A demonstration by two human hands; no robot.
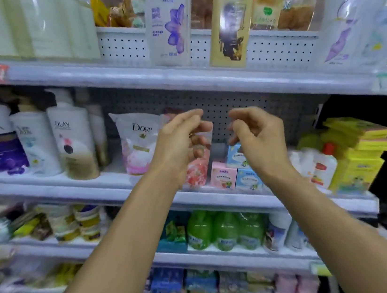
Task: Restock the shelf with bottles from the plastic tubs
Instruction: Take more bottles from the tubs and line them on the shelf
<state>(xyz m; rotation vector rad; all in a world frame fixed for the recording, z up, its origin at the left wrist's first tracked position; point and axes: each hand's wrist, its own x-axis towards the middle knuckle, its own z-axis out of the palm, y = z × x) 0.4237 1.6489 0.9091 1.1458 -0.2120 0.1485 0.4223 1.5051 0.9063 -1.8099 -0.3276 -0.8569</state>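
Observation:
A clear bottle (198,169) with a pink floral lower half and a dark cap stands on the middle shelf (108,185), between a Dove refill pouch (136,143) and small boxes. My left hand (175,146) is against its left side, fingers curled round it and showing through the clear plastic. My right hand (254,142) hovers to the right of the bottle, above the boxes, fingers loosely curled and holding nothing. No plastic tub is in view.
Lux and Olay bottles (70,140) fill the shelf's left side. Pink and blue boxes (235,176), a red-capped bottle (325,163) and stacked yellow packs (361,156) sit on the right. Tall shampoo bottles (170,18) stand above and green bottles (223,231) below.

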